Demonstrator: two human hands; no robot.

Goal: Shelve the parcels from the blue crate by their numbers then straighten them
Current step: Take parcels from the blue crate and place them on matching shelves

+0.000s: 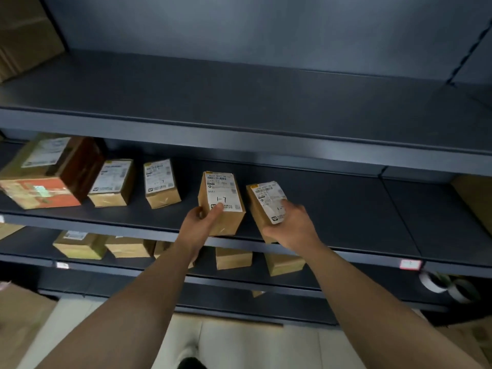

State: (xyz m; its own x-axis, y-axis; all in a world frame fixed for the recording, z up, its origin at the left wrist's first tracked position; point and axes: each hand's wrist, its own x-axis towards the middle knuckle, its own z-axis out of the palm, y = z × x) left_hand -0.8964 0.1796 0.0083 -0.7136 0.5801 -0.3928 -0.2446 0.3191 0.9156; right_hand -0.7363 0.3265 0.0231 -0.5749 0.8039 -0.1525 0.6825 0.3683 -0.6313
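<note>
The left hand point(204, 222) grips the parcel marked 1-7 point(226, 194) at its near left corner, thumb pressed on the label. The right hand point(291, 226) grips a second parcel point(262, 202) just beside it, fingers curled over the label. Both parcels sit at the front edge of the middle shelf point(351, 209); the second parcel lies askew.

Mid shelf point(346, 209): wide bare stretch R of tilted parcel point(262, 198) up to big carton point(476, 203) at far R. Only a narrow gap btwn tilted parcel and 1-7 parcel point(226, 222). Their fronts are blocked: left hand point(205, 219) grips 1-7 parcel, right hand point(290, 222) holds the tilted one. Wider gap L of 1-7 parcel to small parcel point(161, 185); boxes beyond sit close. Upper shelf point(239, 97) bare except corner carton point(24, 35) far L; its lip caps headroom.
</note>
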